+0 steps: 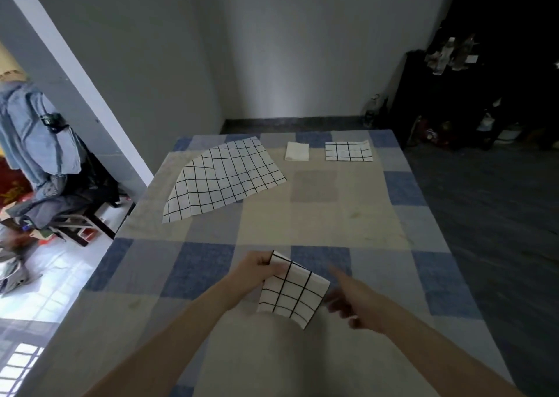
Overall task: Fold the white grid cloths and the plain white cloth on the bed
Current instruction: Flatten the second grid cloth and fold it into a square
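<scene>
My left hand grips the upper left corner of a folded white grid cloth held just above the near part of the bed. My right hand is blurred, just right of that cloth, fingers spread and holding nothing. A large white grid cloth lies unfolded on the far left of the bed. At the far end lie a folded plain white cloth and a folded white grid cloth, side by side.
The bed has a blue, grey and beige checked cover. A chair piled with clothes stands to the left on a white tiled floor. Dark shelving with clutter stands at the far right. Walls meet behind the bed.
</scene>
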`<action>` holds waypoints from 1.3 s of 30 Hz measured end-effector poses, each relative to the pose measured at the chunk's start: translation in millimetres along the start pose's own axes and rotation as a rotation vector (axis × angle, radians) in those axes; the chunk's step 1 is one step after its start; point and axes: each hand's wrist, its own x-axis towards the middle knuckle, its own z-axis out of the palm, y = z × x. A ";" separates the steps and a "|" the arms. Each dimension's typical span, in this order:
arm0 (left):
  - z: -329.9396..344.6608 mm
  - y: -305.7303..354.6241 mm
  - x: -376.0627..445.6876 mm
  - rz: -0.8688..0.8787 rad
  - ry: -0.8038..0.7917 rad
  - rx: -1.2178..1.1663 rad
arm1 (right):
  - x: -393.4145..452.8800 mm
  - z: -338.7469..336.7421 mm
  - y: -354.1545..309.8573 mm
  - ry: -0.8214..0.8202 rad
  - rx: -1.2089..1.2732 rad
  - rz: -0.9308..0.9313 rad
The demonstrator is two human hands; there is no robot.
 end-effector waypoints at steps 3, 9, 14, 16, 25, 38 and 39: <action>-2.5 8.5 6.3 0.038 0.015 0.032 | 12.2 2.5 -11.3 -0.206 0.427 -0.008; -17.7 40.9 19.6 0.323 0.113 0.174 | 15.2 -3.6 -70.3 -0.050 0.531 -0.307; -3.8 4.5 2.0 0.397 0.092 0.377 | 27.3 -0.4 -48.7 0.148 0.363 -0.376; -2.2 -44.2 -4.1 0.356 -0.026 0.633 | 34.6 9.6 -20.6 0.181 0.211 -0.314; 1.7 -141.3 -40.3 0.240 -0.136 1.059 | 49.4 39.5 57.7 0.230 -0.289 -0.314; 13.4 -129.5 -3.6 -0.159 0.467 0.607 | 74.4 59.3 49.9 0.411 -0.509 -0.316; 14.4 -126.3 0.1 -0.184 0.470 0.619 | 75.9 58.5 48.8 0.419 -0.513 -0.311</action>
